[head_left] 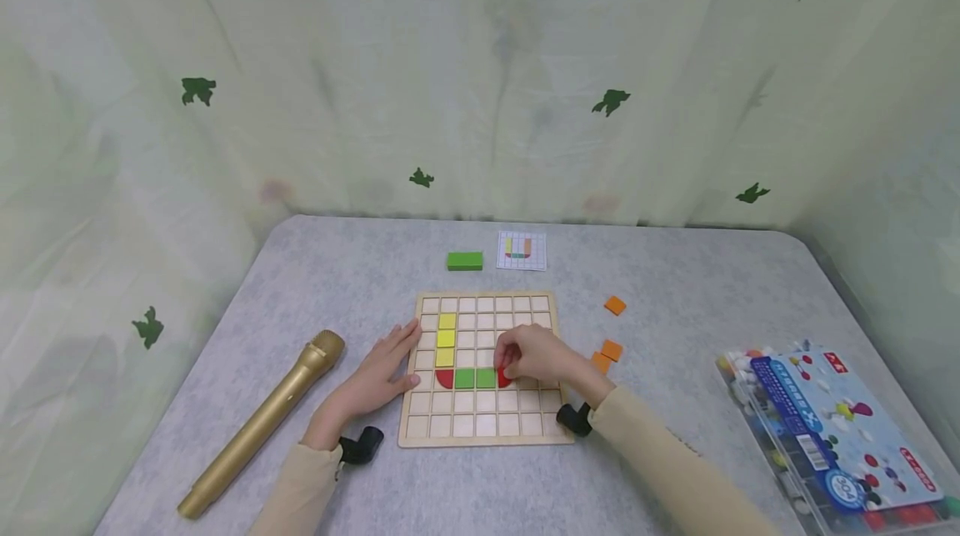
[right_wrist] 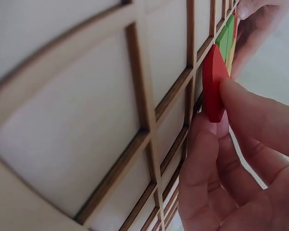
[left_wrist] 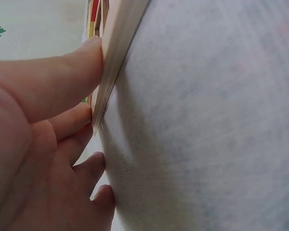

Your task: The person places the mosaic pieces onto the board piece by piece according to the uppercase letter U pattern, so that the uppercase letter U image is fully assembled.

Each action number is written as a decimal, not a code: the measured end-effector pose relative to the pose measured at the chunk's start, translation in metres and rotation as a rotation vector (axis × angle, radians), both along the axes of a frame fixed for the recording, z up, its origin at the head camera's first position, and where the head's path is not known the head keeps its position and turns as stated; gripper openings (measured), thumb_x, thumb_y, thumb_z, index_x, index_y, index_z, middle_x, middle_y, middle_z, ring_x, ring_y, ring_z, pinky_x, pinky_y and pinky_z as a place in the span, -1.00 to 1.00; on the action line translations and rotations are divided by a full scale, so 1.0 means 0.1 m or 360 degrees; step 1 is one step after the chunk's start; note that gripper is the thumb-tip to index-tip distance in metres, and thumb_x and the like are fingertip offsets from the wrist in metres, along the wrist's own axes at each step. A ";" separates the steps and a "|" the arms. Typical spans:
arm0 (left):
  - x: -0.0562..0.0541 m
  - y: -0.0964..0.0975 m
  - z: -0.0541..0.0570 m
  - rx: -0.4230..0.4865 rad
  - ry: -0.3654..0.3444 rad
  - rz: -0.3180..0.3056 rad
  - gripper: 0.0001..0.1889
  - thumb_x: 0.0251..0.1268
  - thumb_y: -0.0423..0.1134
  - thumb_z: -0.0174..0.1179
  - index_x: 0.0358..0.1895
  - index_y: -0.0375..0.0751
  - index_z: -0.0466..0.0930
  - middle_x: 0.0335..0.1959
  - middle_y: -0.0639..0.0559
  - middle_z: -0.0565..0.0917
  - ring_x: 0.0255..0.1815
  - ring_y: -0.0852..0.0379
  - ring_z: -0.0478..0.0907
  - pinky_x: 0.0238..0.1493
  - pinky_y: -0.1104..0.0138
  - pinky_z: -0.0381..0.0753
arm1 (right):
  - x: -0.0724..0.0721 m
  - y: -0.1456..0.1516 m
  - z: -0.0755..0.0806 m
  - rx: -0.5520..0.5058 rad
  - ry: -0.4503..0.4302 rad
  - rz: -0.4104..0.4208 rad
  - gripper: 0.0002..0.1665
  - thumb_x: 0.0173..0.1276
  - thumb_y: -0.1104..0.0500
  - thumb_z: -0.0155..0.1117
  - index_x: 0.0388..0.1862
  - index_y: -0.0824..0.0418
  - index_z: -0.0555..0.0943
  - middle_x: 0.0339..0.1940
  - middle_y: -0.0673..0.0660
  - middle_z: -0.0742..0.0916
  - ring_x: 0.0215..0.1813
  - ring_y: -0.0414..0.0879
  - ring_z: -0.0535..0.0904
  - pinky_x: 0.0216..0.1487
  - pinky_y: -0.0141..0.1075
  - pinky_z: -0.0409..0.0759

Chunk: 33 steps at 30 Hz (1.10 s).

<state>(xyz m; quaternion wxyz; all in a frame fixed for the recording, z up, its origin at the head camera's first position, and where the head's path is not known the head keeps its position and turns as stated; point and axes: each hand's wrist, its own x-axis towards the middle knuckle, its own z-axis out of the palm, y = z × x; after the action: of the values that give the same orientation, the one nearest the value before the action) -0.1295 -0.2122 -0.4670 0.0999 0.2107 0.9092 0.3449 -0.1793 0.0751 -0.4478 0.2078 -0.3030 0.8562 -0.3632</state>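
A wooden grid board (head_left: 486, 439) lies on the table. Three yellow square tiles (head_left: 446, 338) run down its second column, with a red quarter-round tile (head_left: 445, 379) below them and two green tiles (head_left: 475, 378) beside that. My right hand (head_left: 536, 353) pinches another red quarter-round tile (right_wrist: 213, 86) between thumb and fingers, at the cell right of the green tiles; in the right wrist view it stands tilted out of the cell. My left hand (head_left: 382, 371) rests at the board's left edge, its thumb and fingertips touching the frame with fingers extended.
A pattern card (head_left: 522, 251) and a green block (head_left: 465, 261) lie behind the board. Orange tiles (head_left: 615, 305) are to its right. A gold microphone (head_left: 262, 423) lies at the left, and a clear box of colored pieces with a blue label (head_left: 847, 428) stands at the right.
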 end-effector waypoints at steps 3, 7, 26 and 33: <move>0.00 0.00 0.00 0.0009 0.0010 -0.0004 -0.28 0.36 -0.30 0.14 0.44 -0.54 -0.01 0.49 -0.36 -0.04 0.47 -0.37 -0.22 0.39 -0.18 -0.25 | 0.01 -0.01 -0.01 0.0044 0.0036 0.0017 -0.78 0.15 0.43 0.32 -0.46 0.11 0.60 -0.54 -0.09 0.59 -0.44 -0.20 0.46 -0.34 -0.35 0.47; 0.00 0.00 0.00 0.0006 0.0000 -0.0004 -0.28 0.37 -0.29 0.13 0.44 -0.53 -0.02 0.49 -0.35 -0.04 0.47 -0.37 -0.22 0.40 -0.18 -0.26 | 0.02 -0.01 -0.02 0.0071 0.0068 0.0024 -0.77 0.15 0.42 0.31 -0.46 0.08 0.59 -0.58 -0.08 0.56 -0.47 -0.21 0.42 -0.38 -0.35 0.42; -0.01 0.00 -0.01 -0.0022 -0.0056 0.0025 -0.27 0.36 -0.32 0.14 0.46 -0.48 -0.04 0.51 -0.29 -0.07 0.49 -0.31 -0.25 0.42 -0.12 -0.28 | -0.05 0.29 -0.03 -0.0255 -0.0077 -0.0108 -0.96 0.27 0.32 0.30 -0.31 0.22 0.63 -0.40 -0.02 0.63 -0.37 -0.14 0.49 -0.33 -0.33 0.48; -0.01 0.00 0.00 -0.0003 -0.0049 0.0016 -0.27 0.37 -0.32 0.13 0.45 -0.49 -0.04 0.51 -0.30 -0.07 0.48 -0.32 -0.24 0.42 -0.13 -0.28 | -0.07 0.72 -0.02 -0.0490 -0.0290 -0.0280 -0.83 0.36 0.26 0.24 -0.16 0.36 0.61 -0.30 0.14 0.64 -0.28 0.02 0.52 -0.28 -0.20 0.58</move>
<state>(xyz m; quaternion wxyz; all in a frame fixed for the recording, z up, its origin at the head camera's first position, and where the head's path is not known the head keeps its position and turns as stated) -0.1303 -0.2119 -0.4671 0.1122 0.2007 0.9089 0.3479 -0.1859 0.1472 -0.4494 0.2030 -0.2212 0.7914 -0.5325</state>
